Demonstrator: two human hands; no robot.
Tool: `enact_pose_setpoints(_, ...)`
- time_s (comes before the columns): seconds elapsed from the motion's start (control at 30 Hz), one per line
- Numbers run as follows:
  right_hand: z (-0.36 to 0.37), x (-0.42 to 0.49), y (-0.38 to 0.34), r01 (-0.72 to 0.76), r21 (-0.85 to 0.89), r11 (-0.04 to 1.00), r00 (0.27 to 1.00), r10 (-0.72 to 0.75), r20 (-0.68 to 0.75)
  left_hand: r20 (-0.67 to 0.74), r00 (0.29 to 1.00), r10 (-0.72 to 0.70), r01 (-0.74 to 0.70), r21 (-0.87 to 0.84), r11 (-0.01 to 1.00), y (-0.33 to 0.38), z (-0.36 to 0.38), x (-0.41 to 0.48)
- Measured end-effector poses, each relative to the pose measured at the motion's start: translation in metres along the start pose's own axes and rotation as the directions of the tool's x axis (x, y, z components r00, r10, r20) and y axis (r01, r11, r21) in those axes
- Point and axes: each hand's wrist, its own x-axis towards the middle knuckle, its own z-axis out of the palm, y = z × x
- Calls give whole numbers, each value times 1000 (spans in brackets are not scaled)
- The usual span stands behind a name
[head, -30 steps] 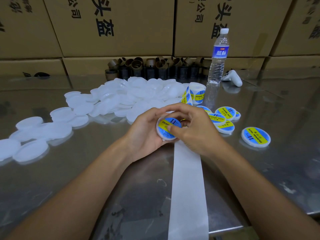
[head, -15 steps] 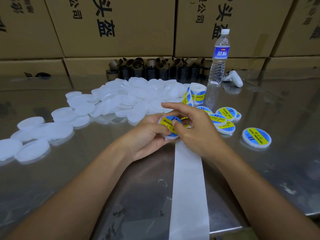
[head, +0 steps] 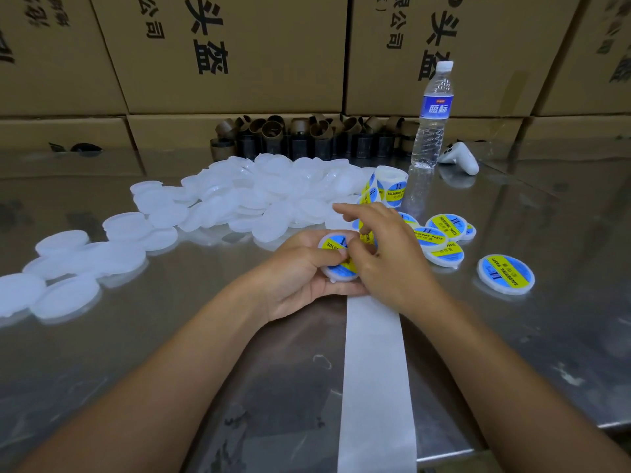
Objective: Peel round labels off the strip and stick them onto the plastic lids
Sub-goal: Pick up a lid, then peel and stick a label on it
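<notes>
One labelled lid (head: 332, 246), near centre of surface (head: 102, 353): my left hand (head: 300, 274) grips it, right hand (head: 386, 254) pinches its edge.

Steel tabletop (head: 143, 377) near left: open passage. Blank lid pile (head: 259, 199) blocks far left; labelled lids (head: 444, 256), water bottle (head: 432, 131) apparently crowd right.

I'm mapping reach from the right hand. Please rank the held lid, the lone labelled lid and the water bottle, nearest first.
1. The held lid, touching the right hand, gripped by the left hand.
2. The lone labelled lid, flat on the table to its right.
3. The water bottle, standing far back near the boxes.
</notes>
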Motion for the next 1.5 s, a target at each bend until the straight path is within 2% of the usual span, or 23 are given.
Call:
enact_pose_setpoints(0.1, -1, 1, 1, -68, 7, 998, 996, 69, -49, -29, 1000, 0, 0, 5, 1000, 0, -1, 0)
enact_pose_setpoints(0.3, -1, 3, 1, -115, 13, 993, 989, 116, -89, -169, 983, 70, -66, 26, 997, -1, -4, 3)
enact_pose_setpoints(0.57, -4, 4, -4, -162, 179, 970, 981, 177, -73, -245, 941, 232, -232, 32, 972, -1, -9, 7)
enact_pose_setpoints(0.7, -4, 4, -2, -138, 128, 982, 988, 145, -45, -216, 946, 242, -231, 73, 970, -1, -9, 6)
enact_pose_setpoints(0.9, -4, 5, -1, -149, 139, 979, 984, 160, -76, -334, 903, 271, -194, 245, 950, -3, -9, 5)
enact_pose_setpoints(1.03, -4, 4, -3, -188, 241, 952, 978, 203, -40, -348, 896, 276, -200, 240, 950, -2, -10, 5)
enact_pose_setpoints(1.3, -5, 4, -1, -184, 256, 949, 971, 216, -104, -382, 892, 241, -157, 237, 959, -4, -10, 6)
enact_pose_setpoints(1.5, -4, 3, -4, -152, 259, 954, 988, 156, 5, -424, 871, 248, -179, 195, 964, -3, -11, 6)
